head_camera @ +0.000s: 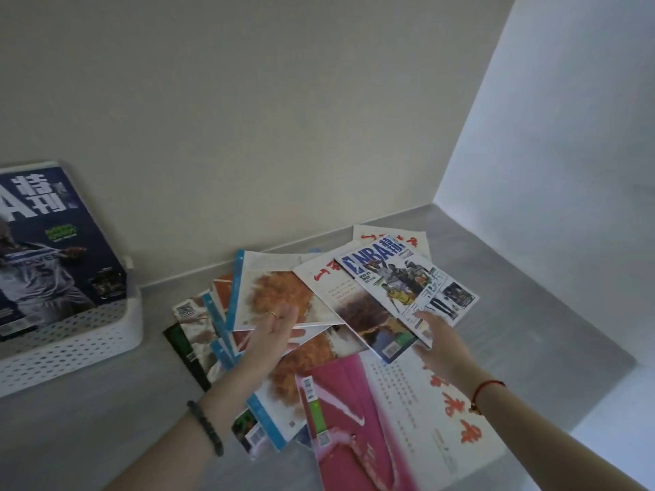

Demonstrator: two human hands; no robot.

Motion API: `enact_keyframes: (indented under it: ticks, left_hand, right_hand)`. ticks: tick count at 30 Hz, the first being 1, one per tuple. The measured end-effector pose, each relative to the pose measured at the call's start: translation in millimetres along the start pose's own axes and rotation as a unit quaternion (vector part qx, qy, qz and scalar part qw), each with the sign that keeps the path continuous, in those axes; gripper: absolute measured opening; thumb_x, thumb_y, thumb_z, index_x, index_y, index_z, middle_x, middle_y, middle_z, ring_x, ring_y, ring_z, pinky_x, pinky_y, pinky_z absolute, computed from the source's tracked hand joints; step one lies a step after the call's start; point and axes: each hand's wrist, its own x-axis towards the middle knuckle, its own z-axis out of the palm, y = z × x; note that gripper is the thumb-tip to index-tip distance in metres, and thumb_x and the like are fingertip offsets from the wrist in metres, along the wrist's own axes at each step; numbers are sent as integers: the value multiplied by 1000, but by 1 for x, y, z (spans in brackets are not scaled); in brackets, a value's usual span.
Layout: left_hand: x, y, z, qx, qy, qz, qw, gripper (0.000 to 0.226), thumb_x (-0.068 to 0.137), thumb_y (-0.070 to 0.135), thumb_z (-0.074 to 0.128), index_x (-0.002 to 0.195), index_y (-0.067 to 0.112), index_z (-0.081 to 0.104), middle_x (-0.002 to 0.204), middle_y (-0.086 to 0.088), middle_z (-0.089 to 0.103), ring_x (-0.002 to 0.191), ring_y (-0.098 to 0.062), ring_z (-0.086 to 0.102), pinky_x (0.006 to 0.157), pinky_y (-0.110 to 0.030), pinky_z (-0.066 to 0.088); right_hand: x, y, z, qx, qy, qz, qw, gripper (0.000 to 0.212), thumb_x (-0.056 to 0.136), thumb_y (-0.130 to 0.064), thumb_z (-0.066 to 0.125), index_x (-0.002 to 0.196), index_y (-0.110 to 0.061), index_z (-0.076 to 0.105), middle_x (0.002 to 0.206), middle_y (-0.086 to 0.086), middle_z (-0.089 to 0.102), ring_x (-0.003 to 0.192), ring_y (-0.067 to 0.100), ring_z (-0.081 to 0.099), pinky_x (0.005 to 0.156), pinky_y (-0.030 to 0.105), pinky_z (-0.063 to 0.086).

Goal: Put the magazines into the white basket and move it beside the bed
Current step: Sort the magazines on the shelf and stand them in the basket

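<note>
Several magazines lie fanned out in a loose pile (354, 349) on the grey floor in a wall corner. On top at the right is a white NBA magazine (407, 281); an orange-pictured one with a blue spine (269, 288) lies at the left. My left hand (274, 331) is flat with fingers apart on the lower edge of the orange-pictured magazine. My right hand (437, 336) reaches over the pile, fingertips touching the NBA magazine's near edge, with no closed grip visible. The white perforated basket (81, 334) stands at the far left with a dark blue NBA magazine (53, 249) leaning inside it.
Cream wall behind the pile and a paler wall at the right form a corner. A large pink magazine (354, 419) and a white one with red characters (436, 412) lie nearest me. Bare grey floor shows between basket and pile.
</note>
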Motion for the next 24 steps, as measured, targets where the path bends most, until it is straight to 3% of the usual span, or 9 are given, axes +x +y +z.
enact_keyframes:
  ticks: [3,7,9,10,12,16,18,21,24]
  left_hand:
    - [11,-4,40,-33,4,-23,999,7,91,30,47,87,27,52,92,8,59,80,-13,61,75,-27,52]
    - [28,-12,75,-41,14,-55,998,16,92,29,46,103,19,54,91,7,61,78,-14,62,75,-29,51]
    - [35,-15,86,-57,20,-72,996,23,91,27,47,109,13,54,94,2,62,78,-17,62,72,-28,51]
    - [38,-16,92,-72,25,-79,994,24,91,26,48,109,12,54,95,0,62,78,-18,62,70,-27,51]
    - [42,-15,101,-94,30,-99,990,16,91,25,49,101,15,56,95,-1,61,79,-18,62,69,-25,51]
    - [48,-4,120,-160,-12,-133,978,7,89,30,53,94,25,52,106,-3,57,100,-25,57,83,-39,51]
    - [50,2,128,-197,-32,-149,969,21,86,35,55,105,25,51,108,-2,59,103,-25,57,75,-43,54]
    - [58,0,129,-220,-17,-200,955,42,80,41,63,115,23,50,113,-10,65,99,-31,64,72,-46,57]
    - [53,-8,115,-113,45,-209,970,45,81,17,65,122,9,47,111,-13,64,88,-24,64,64,-32,56]
  right_hand:
    - [22,28,0,-77,-34,-9,996,67,84,-19,60,141,-19,24,151,6,23,139,23,23,115,38,23]
    - [43,45,9,-147,-74,-33,986,69,85,-21,57,143,-20,19,153,4,21,137,22,29,112,36,30]
    - [53,49,12,-153,-74,-36,985,58,87,-16,53,139,-16,28,141,6,41,123,20,48,99,29,45]
    - [57,47,8,-127,-69,-35,989,47,88,-15,50,133,-13,36,121,5,56,101,15,59,82,22,51]
    - [61,45,-2,-83,-57,-43,994,26,93,-17,41,117,-12,50,81,0,58,63,10,54,54,17,43]
    - [61,34,-21,-73,21,-139,987,28,95,-27,35,113,-19,55,78,1,63,55,8,53,48,16,40]
    - [47,23,-19,-44,9,-197,979,28,93,-30,37,109,-21,58,76,-4,62,50,-1,46,44,11,35]
    - [10,2,-4,9,-39,-289,956,40,87,-44,30,106,-26,60,78,-10,67,58,2,59,53,5,41]
    - [-13,-16,9,-12,-85,-371,925,65,78,-73,16,118,-35,51,110,-13,65,101,1,61,94,8,31]
